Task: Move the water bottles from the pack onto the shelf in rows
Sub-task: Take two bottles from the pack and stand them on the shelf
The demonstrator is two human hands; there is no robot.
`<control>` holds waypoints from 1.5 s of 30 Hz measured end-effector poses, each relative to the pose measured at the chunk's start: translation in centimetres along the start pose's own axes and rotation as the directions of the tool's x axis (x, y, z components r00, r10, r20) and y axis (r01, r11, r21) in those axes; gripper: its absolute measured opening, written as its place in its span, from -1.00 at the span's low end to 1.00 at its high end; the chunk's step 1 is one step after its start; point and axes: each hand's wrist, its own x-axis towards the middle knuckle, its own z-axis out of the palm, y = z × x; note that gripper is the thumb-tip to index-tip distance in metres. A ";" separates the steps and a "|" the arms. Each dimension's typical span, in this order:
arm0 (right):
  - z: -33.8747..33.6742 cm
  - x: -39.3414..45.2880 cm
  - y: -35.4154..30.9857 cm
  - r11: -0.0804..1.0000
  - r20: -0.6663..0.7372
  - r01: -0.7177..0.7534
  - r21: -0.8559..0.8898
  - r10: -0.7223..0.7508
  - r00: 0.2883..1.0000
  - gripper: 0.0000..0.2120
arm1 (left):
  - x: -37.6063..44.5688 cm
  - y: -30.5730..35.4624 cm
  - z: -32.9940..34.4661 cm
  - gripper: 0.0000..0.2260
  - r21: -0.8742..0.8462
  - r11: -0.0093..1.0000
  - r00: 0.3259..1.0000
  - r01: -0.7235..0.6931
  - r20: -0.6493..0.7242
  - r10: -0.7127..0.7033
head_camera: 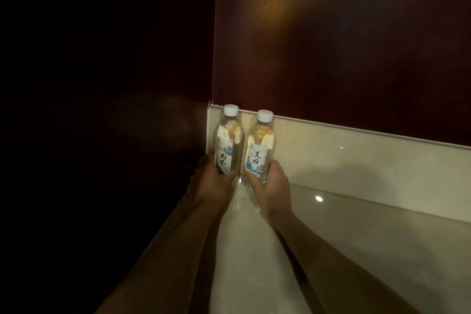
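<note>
At back-left corner of the marble shelf [356, 250], left hand [212, 183] is gripping the left water bottle [228, 141], right hand [271, 187] gripping the right water bottle [259, 146], fingers wrapping low on both; probably seating them upright against the backsplash [356, 158] to start a row.

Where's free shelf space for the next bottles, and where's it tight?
Free: the glossy cream stone shelf lies bare to the right of the right clear white-capped bottle, along the cream backsplash. Tight: the left corner, where the left clear white-capped bottle stands by the dark side wall, both bottles gripped by the left hand and right hand.
</note>
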 end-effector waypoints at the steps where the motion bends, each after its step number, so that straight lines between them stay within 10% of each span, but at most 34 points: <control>1: 0.0 0.0 0.0 1.000 0.002 0.006 -0.002 -0.006 1.000 -0.53 | 0.0 0.0 0.0 -0.41 -0.002 1.000 1.000 0.003 -0.001 -0.003; 45: -5.6 -4.2 -6.0 0.982 0.158 -0.088 -0.164 0.114 0.981 -0.55 | -8.9 3.6 -5.4 -0.67 0.052 0.997 0.997 -0.061 -0.038 0.063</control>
